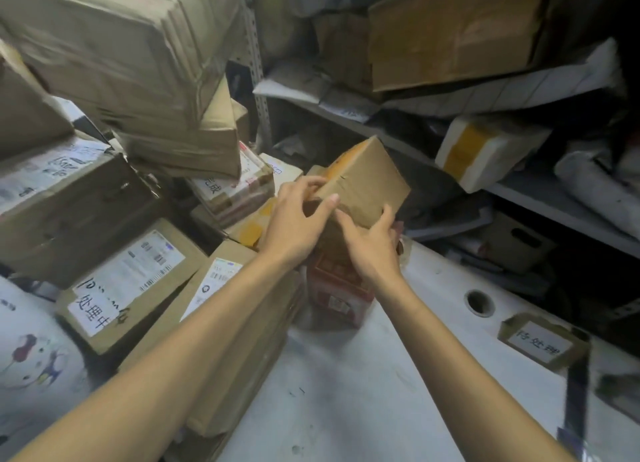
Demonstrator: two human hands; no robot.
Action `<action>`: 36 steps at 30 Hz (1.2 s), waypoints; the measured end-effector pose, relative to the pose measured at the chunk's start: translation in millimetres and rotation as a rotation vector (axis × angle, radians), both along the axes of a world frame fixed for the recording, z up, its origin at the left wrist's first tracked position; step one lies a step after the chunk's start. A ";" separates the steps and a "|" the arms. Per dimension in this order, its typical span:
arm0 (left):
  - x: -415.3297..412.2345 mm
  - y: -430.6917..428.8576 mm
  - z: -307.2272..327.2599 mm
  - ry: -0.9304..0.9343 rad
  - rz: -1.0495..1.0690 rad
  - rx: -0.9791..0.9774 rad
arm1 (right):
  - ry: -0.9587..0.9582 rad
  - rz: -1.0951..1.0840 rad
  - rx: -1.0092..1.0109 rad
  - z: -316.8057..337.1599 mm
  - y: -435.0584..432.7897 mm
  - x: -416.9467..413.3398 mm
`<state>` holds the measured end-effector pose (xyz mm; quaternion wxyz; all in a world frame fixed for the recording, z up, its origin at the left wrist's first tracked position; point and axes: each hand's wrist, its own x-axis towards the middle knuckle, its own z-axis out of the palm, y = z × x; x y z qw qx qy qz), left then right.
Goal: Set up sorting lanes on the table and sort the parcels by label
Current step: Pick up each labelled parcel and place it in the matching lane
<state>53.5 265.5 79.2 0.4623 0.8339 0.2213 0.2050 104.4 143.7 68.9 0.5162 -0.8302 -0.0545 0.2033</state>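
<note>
A small brown cardboard parcel (pixel 363 181) with orange tape is tilted in the air above the far end of the white table (pixel 346 375). My left hand (pixel 298 219) grips its near left edge, fingers curled over the top. My right hand (pixel 372 245) holds its lower right side from underneath. Below my hands a red and white parcel (pixel 337 295) stands on the table. A cardboard lane marker with a handwritten white label (pixel 540 342) sits at the table's right edge. On the left, a brown box with a handwritten white label (pixel 104 302) lies among other parcels.
Stacked cardboard boxes (pixel 131 63) crowd the left side, some leaning. A long brown box (pixel 242 340) lies along the table's left edge under my left forearm. Grey metal shelves (pixel 519 191) at the right hold a white foam box (pixel 485 153), bags and flattened cartons. The table has a round hole (pixel 479 302).
</note>
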 end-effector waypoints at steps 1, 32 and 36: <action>-3.3 -2.6 2.4 -0.019 -0.020 0.013 | 0.041 -0.010 0.029 2.5 -0.2 -1.7; -183.7 -258.2 31.0 -0.069 -0.422 -0.770 | -0.076 -0.141 0.637 41.2 -305.1 -214.6; -192.9 -312.2 39.9 -0.058 -0.481 -0.745 | -0.103 -0.184 0.612 47.7 -359.9 -230.4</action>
